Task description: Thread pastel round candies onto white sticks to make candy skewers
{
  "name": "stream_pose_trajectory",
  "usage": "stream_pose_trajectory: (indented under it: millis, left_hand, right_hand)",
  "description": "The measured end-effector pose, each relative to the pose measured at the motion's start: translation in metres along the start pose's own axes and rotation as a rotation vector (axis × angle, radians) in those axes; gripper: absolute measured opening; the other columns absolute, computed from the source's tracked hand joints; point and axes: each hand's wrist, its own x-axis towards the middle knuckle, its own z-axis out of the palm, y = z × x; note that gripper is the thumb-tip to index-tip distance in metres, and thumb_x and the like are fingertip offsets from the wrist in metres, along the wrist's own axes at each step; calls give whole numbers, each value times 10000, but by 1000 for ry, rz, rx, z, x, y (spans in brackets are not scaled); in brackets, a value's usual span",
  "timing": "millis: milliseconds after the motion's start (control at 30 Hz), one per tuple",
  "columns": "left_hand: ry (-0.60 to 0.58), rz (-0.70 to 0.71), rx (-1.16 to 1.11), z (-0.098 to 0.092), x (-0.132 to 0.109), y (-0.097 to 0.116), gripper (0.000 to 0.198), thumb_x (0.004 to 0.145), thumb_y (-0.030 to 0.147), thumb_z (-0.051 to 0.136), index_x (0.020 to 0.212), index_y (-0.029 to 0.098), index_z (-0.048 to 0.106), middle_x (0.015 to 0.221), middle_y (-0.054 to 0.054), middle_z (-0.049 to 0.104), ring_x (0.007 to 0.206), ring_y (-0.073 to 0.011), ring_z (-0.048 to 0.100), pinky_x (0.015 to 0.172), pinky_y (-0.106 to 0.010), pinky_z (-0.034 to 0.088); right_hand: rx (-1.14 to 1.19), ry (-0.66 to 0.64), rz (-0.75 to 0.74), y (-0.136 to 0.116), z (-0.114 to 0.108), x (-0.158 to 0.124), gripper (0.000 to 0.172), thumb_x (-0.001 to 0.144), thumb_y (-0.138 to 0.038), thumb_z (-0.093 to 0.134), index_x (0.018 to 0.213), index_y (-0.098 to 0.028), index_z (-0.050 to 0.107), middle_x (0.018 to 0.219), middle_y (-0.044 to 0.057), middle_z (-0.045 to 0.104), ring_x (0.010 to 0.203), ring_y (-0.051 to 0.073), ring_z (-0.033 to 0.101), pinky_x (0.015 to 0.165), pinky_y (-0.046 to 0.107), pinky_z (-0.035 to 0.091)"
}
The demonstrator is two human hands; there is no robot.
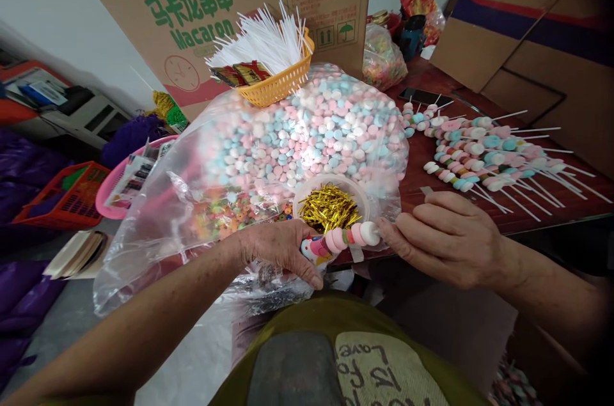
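Observation:
My left hand (278, 251) grips a candy skewer (343, 238) by its printed lower end, with pink and white round candies threaded on it. My right hand (444, 238) pinches the white candy at the skewer's tip. Just behind the skewer stands a clear tub of gold twist ties (329, 204). A big clear bag of pink, blue and white candies (307, 131) rises beyond it. A pile of finished candy skewers (484, 150) lies on the red-brown table (542, 214) to the right.
A yellow basket of white sticks (273, 67) sits on top of the candy bag. Cardboard boxes (201, 3) stand behind and at the right. A phone (422, 96) lies on the table. A pink basin (119, 182) and red crate (67, 192) sit left.

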Motion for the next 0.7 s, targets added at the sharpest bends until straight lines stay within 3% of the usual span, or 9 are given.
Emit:
stream_pose_trajectory:
  millis: [133,233,367,467,567,633,700]
  left_hand:
    - [-169,-26,-169,2,5,-5,396,502,390,838,680,153,575,450,47,560,362,-95,496,344,-189,397]
    - [-156,-7,-264,1,4,-10,424,478,405,840,704,147,591,459,42,575,364,-96,503,353,-191,408]
    - [-32,-33,-75,2,2,-4,391,539,408,814,748,163,593,526,45,574,435,-104,529,434,-213,407]
    - [185,-40,291,9,6,11,351,565,416,795,729,176,599,571,45,553,508,-115,516,483,-224,353]
    - [396,13,635,18,12,22,325,617,428,771,753,183,606,609,36,540,595,-137,505,533,-236,308]
    - [448,37,679,20,14,23,376,629,438,770,859,187,610,672,21,570,657,-160,523,558,-242,312]
    - [462,87,582,17,11,20,512,605,439,789,1007,193,588,807,-2,616,742,-178,549,592,-241,346]
  right_hand:
    - [-19,68,-47,-6,0,1,154,855,-129,522,943,-143,647,887,59,601,775,166,519,697,376,433]
    - [60,49,-45,-12,2,1,184,870,-116,477,944,-117,645,858,66,606,746,167,523,661,374,424]
    - [212,-50,-23,-20,9,-1,171,868,-71,458,953,-69,607,758,62,598,653,158,512,596,348,378]
    - [336,-77,122,-25,18,-2,152,876,-72,456,971,-86,574,721,47,590,636,149,489,582,313,340]
    - [343,-12,251,-29,26,-2,153,887,-84,438,971,-124,559,687,28,585,613,137,477,574,286,324]
    - [283,14,297,-30,28,-3,155,876,-72,447,965,-138,555,677,21,591,610,137,492,570,279,327]
    - [236,5,327,-29,26,-6,148,863,-73,463,957,-142,556,686,27,606,629,148,516,568,282,335]
